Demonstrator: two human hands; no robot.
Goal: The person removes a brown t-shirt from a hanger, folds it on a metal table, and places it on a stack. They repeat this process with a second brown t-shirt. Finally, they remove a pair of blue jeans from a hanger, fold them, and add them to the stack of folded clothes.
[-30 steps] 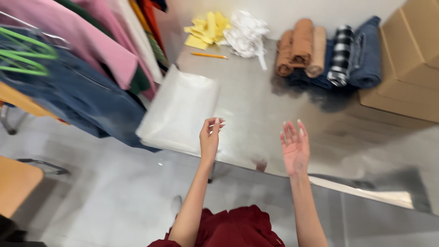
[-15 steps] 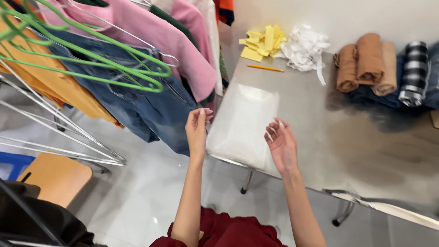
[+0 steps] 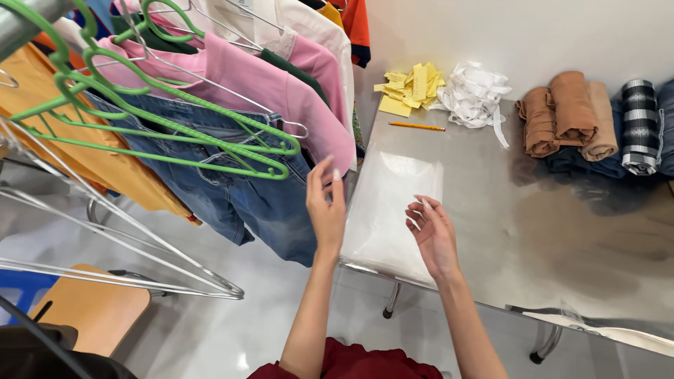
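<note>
The left hand (image 3: 326, 207), fingers spread, reaches the hanging pink sweater (image 3: 281, 91) just above it, while the loosely open right hand (image 3: 432, 235) hovers over clear plastic bags (image 3: 390, 203) on the desk (image 3: 533, 231).

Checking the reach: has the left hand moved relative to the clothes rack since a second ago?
Yes. The left hand has gone left, off the clear plastic bag, to the pink garment and jeans.

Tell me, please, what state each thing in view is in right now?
Left hand: open, raised by the denim garment.
Right hand: open, empty, over the plastic bags.
Denim garment: hanging on a green hanger.
Plastic bags: lying flat.
Brown cloths: rolled.
Pencil: lying flat.
</note>
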